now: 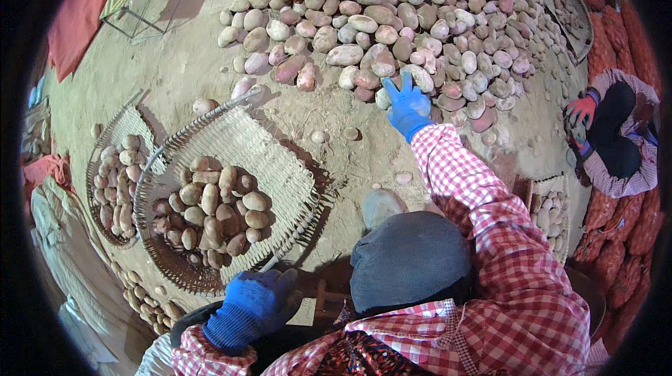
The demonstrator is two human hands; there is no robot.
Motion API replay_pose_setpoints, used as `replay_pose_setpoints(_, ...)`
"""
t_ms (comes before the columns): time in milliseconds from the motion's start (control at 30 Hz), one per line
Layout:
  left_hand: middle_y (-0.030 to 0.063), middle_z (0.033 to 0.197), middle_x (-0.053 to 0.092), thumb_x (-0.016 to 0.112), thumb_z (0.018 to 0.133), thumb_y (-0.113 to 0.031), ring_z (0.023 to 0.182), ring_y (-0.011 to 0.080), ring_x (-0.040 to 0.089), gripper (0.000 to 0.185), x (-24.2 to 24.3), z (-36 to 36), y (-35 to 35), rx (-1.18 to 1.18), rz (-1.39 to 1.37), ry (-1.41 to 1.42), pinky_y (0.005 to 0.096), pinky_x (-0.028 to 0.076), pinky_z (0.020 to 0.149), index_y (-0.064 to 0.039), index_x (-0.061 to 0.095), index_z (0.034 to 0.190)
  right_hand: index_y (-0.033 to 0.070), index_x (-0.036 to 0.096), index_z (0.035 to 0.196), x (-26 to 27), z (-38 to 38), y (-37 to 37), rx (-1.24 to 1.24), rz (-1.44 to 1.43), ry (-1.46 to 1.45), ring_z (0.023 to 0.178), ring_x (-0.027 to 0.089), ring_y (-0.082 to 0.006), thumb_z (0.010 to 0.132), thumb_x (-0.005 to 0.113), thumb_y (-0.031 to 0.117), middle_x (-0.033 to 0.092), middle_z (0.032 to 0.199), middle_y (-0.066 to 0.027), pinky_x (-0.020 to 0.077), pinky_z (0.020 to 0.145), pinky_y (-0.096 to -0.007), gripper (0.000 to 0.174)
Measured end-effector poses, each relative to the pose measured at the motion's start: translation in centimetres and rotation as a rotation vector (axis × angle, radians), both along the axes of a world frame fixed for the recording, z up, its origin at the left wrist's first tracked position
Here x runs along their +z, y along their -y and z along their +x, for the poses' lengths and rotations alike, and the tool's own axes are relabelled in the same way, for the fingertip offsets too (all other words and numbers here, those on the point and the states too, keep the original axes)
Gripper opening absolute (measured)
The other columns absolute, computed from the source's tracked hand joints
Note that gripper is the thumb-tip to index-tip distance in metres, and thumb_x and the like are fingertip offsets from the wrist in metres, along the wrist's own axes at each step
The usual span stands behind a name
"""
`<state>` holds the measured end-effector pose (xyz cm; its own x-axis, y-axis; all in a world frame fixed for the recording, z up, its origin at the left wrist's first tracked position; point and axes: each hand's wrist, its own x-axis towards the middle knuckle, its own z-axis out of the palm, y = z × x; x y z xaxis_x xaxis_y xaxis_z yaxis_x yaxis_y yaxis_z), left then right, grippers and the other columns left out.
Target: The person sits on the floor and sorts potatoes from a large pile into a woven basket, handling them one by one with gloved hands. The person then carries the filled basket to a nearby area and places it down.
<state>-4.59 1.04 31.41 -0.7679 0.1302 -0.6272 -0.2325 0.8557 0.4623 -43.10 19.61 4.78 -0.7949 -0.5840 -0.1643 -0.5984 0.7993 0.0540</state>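
My right hand [408, 108], in a blue knitted glove, reaches to the near edge of a large heap of potatoes [362, 23]. Two of its fingers are spread over the potatoes, and a pale potato [382, 98] lies against its left side. Closer to my body, my left hand [257, 305], also gloved in blue, is beside the near rim of a woven scoop-shaped basket [278, 150]. Its fingers are partly hidden in shadow, so I cannot tell whether they grip the rim. Several potatoes [210, 203] lie in the basket.
A second woven basket [139, 127] with potatoes stands at the left. Another person's gloved hands [581, 111] show at the right, by red mesh sacks [609, 250]. A metal-framed stool [131, 22] stands at the upper left, and a potato-filled container [557, 187] lies at the right.
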Motion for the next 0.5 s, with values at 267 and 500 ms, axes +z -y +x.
replay_pose_setpoints(267,0.0135,0.084,0.070,0.065,0.093,-0.039,0.072,0.0351,0.070,0.037,-0.3,0.0,0.4,0.046,0.007,-0.069,0.0491,0.056,0.064,-0.010,0.063,0.116,0.011,0.048,0.147,-1.8,-0.2,-8.1,-0.665,-1.189,1.234,0.096,0.071,-0.0247,0.092,0.069,0.029,0.068,0.126,-0.0099,0.0608,0.078,-0.0382,0.062)
replay_pose_setpoints(500,0.0143,0.083,0.069,0.065,0.093,-0.038,0.073,0.0367,0.070,0.037,-1.5,0.0,1.0,0.116,0.056,-0.015,0.0508,0.055,0.063,-0.009,0.064,0.115,0.014,0.060,0.137,0.6,-1.9,-12.6,-0.962,-1.510,1.154,0.107,0.071,-0.0262,0.095,0.067,0.043,0.069,0.125,-0.0100,0.0622,0.077,-0.0430,0.052)
